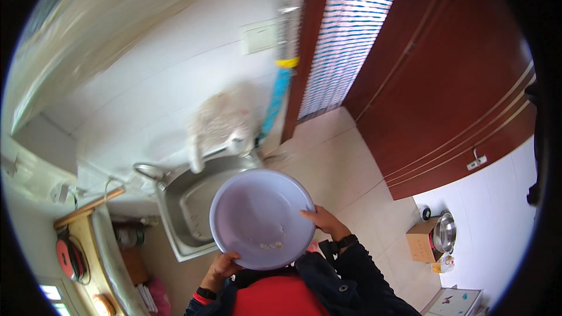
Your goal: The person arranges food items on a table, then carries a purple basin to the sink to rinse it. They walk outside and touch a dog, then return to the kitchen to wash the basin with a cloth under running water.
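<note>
A pale lavender plastic basin (259,210) is held tilted in front of my body, its open side facing me. Gripping the rim at the lower left is my left hand (225,266), thumb inside. On the right side of the rim, my right hand (324,220) grips in the same way. Some light-coloured scraps (277,245) cling to the basin's inner wall. Beyond it on the left, a stainless steel sink (173,224) is partly hidden by the basin. A curved metal faucet (149,170) stands at the sink's far left corner.
Whitish cloth or plastic (219,118) hangs over the sink's back edge. A wooden counter (90,245) with a red appliance (70,260) is at left. To the right are a brown-red door (432,92), a cardboard box (420,239) and a metal bowl (445,232) on the tiled floor (373,245).
</note>
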`<state>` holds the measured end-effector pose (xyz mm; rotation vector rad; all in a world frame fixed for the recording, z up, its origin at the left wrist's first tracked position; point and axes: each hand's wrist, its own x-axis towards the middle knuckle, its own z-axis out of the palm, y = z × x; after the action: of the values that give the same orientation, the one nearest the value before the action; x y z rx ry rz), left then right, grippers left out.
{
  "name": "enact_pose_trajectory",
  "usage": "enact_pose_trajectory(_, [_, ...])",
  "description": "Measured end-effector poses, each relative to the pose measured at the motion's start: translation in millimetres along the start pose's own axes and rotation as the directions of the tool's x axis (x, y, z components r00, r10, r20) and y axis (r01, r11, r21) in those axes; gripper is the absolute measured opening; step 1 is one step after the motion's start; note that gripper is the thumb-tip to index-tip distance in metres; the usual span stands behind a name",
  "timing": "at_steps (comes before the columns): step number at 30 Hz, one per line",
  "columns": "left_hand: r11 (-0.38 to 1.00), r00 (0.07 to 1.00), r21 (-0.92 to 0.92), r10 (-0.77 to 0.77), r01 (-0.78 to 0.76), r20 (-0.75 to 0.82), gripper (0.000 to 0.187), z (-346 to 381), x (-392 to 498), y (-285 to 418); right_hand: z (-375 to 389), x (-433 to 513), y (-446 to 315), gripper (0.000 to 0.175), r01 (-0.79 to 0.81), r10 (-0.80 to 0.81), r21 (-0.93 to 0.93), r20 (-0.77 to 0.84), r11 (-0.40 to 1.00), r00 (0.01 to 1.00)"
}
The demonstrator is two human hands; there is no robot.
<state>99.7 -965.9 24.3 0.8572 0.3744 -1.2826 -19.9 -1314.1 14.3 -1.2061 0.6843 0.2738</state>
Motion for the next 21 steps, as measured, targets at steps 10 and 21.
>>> enact_pose_trajectory(10, [0.938, 0.986, 0.308, 0.164, -0.161, 0.016, 0.068, 225.2, 174.7, -67.7, -252.0, -140.4, -8.7, 0.053, 0.094, 0.032, 0.317, -0.371, 0.944, 0.928])
enact_pose_trajectory(21, [0.704, 0.81, 0.446, 0.579, -0.553, 0.09, 0.037, 439.4, 445.0, 42.5, -427.6, -13.8, -76.1, 0.057, 0.116, -0.285, -0.264, -0.806, 0.957, 0.519])
